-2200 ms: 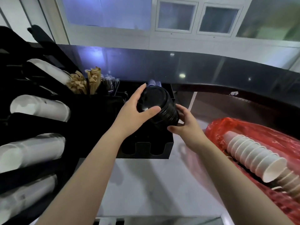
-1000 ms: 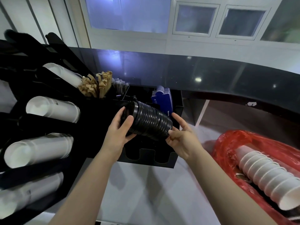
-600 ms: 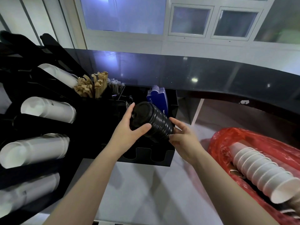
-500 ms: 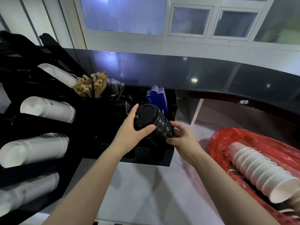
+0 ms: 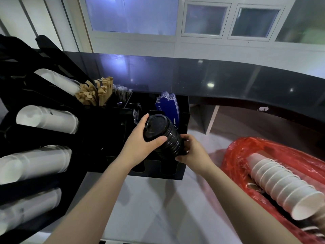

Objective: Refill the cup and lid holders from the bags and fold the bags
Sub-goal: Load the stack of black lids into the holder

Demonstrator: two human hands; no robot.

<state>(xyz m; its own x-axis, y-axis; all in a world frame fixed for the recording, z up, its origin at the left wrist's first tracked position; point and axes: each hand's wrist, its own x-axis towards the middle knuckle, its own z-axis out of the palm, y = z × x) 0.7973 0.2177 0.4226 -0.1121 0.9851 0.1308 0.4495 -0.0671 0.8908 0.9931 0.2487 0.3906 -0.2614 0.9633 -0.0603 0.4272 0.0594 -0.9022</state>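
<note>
A stack of black lids [image 5: 164, 136] is held tilted over the black lid holder [image 5: 177, 170], its lower end down in the right-hand slot. My left hand [image 5: 140, 141] grips the top of the stack. My right hand [image 5: 190, 152] holds its lower end from the right. At the right lies a red plastic bag [image 5: 246, 148] with a row of white paper cups [image 5: 283, 187] on it. The black cup rack [image 5: 15, 136] on the left holds several stacks of white cups [image 5: 47, 119].
Behind the lid holder stand brown stirrers [image 5: 95, 93], wrapped straws [image 5: 122, 94] and blue sleeves [image 5: 167, 106]. A dark raised counter [image 5: 228, 81] curves along the back. The pale worktop [image 5: 158, 205] stretches between the rack and the bag.
The lid stack went from lying nearly level between my hands to tilted with its top toward me, and has sunk lower into the holder slot. Both hands kept their grip.
</note>
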